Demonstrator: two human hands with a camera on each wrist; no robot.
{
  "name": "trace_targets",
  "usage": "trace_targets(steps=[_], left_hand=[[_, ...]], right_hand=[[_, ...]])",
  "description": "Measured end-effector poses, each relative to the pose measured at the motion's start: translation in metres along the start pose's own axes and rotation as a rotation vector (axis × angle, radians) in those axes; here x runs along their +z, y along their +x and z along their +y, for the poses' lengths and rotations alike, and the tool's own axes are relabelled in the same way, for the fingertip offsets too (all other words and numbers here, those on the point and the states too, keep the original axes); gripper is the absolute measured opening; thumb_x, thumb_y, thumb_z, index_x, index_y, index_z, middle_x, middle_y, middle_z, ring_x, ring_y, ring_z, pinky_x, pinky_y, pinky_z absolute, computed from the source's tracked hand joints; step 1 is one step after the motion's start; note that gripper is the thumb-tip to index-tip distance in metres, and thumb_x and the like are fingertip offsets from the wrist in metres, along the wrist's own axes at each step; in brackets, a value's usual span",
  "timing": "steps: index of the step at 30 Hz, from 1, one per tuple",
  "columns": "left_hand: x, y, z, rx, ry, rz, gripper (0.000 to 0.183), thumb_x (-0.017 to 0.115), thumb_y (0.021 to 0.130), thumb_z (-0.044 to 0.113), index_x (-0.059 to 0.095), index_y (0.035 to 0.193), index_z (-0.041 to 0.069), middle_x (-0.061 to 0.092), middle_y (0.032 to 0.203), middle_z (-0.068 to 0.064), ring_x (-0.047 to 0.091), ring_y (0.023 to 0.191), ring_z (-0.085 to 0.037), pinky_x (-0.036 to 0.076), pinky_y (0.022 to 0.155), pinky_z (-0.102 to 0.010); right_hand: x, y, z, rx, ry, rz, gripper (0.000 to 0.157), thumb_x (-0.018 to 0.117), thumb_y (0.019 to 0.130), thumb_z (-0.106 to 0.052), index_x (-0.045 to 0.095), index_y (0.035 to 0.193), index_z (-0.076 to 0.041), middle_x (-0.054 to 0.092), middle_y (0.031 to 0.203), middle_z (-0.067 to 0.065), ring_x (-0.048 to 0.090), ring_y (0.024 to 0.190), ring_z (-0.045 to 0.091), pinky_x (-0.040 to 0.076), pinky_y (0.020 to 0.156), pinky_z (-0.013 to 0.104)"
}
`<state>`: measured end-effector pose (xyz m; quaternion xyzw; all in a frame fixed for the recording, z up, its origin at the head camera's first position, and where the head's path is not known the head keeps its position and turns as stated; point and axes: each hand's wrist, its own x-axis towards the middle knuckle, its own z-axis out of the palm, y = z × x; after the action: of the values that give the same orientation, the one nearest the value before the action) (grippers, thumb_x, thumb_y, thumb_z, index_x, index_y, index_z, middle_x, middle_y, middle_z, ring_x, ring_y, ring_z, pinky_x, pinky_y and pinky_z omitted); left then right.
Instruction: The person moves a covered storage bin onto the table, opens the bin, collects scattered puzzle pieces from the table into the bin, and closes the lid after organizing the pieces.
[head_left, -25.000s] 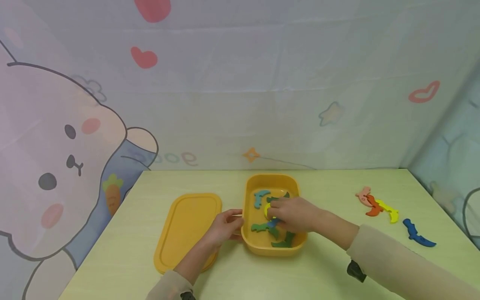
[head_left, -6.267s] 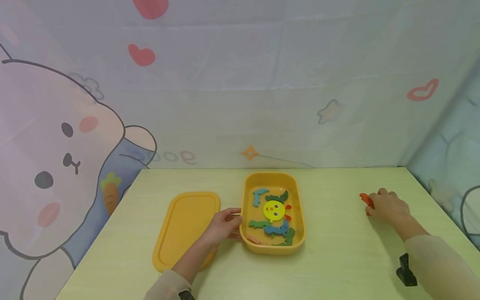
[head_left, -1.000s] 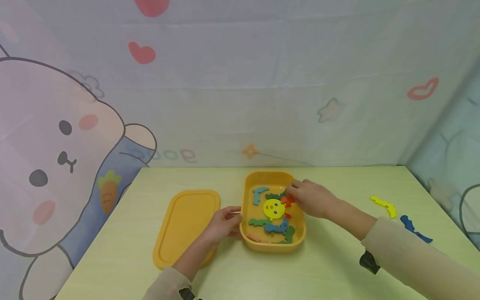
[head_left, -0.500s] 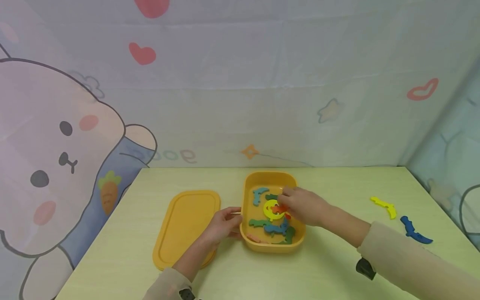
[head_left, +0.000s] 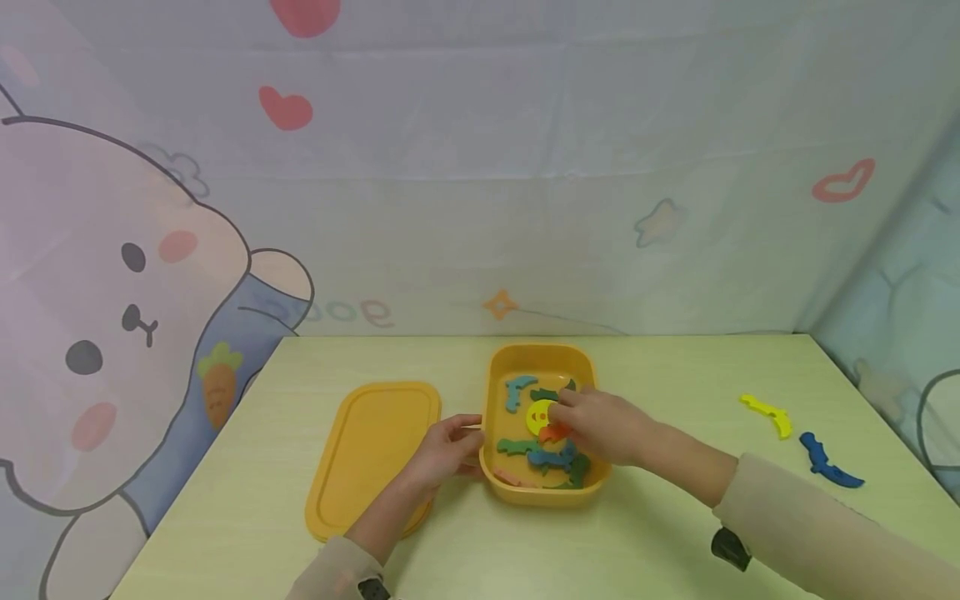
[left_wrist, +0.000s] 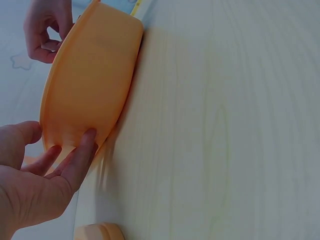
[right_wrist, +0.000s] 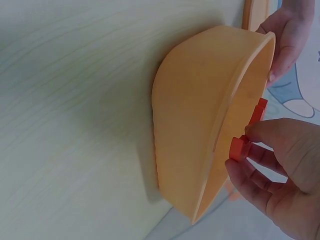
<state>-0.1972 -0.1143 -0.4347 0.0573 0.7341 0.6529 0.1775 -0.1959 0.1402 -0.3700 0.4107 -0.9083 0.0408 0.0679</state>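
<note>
Right hand [head_left: 603, 425] pinches red piece [right_wrist: 241, 149] over yellow box [head_left: 542, 497], left hand [head_left: 447, 450] loosely spread, fingertips touching box side, dark-blue piece [head_left: 822, 460] near counter's [head_left: 652, 542] right edge

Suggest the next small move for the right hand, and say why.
The right hand should probably lower the red piece onto the others and let go. It pinches that piece over the opening of the yellow box, where loose pieces such as the light-blue one lie, while the left hand touches the box's side.
</note>
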Motion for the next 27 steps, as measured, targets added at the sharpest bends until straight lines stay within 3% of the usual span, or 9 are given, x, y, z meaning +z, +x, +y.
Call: trace_targets(steps=[27], left_hand=[[-0.0016,0.0004,-0.0013,0.003,0.010,-0.006,0.046,0.051,0.094,0.018,0.041,0.134,-0.003,0.053,0.121,-0.026,0.062,0.098,-0.033,0.055,0.076,-0.044]], right_hand=[[0.0056,0.0002,-0.0040,-0.227,0.018,0.132,0.016,0.071,0.079,-0.009,0.060,0.089,-0.016,0.055,0.085,-0.006,0.047,0.070,0.011,0.047,0.063,0.019]])
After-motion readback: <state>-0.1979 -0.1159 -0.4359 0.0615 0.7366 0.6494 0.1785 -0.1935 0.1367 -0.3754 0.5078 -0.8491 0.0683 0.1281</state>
